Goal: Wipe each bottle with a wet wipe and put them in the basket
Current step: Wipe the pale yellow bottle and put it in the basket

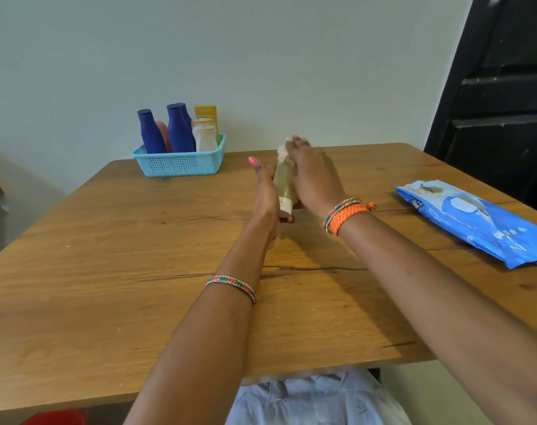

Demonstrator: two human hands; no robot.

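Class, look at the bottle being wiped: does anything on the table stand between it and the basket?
Nothing visible does. Bare table lies between the bottle and the basket; the wipes packet lies off to the right.

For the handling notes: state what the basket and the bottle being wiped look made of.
Basket: likely moulded plastic, matte turquoise, with perforated walls. Bottle: probably translucent plastic, its yellowish contents showing through, with a cream cap; glass can't be ruled out.

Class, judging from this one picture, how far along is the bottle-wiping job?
Done: several bottles already stand in the basket. In hand: the left hand holds a clear bottle while the right hand rubs a wet wipe on it. Left: basketing it; no other loose bottles show.
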